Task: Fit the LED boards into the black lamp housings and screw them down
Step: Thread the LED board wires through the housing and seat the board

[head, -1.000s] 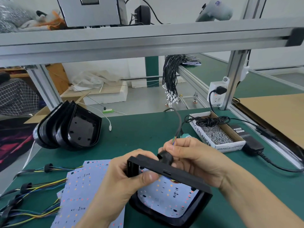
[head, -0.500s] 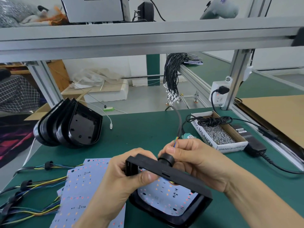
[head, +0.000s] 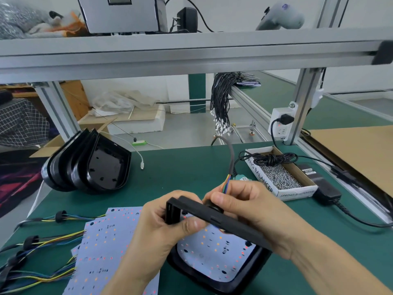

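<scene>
Unmoved, tilted black housing (head: 223, 223) cradles white, dot-speckled LED board (head: 214, 250).

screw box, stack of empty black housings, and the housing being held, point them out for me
screw box (head: 262, 182), head view, on its white side wall with the printed lettering.
stack of empty black housings (head: 106, 168), head view, on the inner face of the front housing.
held housing (head: 234, 227), head view, on its upper rim between the hands.

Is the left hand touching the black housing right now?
Touching. The head view shows the left hand gripping the black housing, thumb across its rim.
</scene>
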Motion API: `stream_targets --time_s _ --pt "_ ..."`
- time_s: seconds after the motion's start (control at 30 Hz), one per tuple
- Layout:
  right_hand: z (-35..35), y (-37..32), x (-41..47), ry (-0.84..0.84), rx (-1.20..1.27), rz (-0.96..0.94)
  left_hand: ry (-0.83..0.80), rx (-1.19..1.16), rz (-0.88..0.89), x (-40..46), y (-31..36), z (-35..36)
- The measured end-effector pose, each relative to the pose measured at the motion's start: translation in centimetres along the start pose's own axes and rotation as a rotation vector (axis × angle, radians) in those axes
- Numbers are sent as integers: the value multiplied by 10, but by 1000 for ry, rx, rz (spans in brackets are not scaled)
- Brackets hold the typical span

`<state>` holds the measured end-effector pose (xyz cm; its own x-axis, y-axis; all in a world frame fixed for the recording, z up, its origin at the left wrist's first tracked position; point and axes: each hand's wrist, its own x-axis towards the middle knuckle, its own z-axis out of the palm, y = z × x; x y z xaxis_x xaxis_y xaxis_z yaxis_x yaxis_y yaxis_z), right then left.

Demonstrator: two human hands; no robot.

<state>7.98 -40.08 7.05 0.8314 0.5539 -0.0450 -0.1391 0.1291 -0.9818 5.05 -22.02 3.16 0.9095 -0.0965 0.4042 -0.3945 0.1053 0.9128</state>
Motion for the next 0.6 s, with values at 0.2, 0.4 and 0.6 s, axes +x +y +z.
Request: stream_targets --time_s 0.2,0.4,0.6 --pt "6 4 0 34 142 101 -8 13 1 -3 5 -2" --pt "5 11 -3 150 158 -16 -3 -44 -29 -4 5 -1" --pt "-4 17 -14 47 -96 -238 121 -61 -57 -2 1 -1"
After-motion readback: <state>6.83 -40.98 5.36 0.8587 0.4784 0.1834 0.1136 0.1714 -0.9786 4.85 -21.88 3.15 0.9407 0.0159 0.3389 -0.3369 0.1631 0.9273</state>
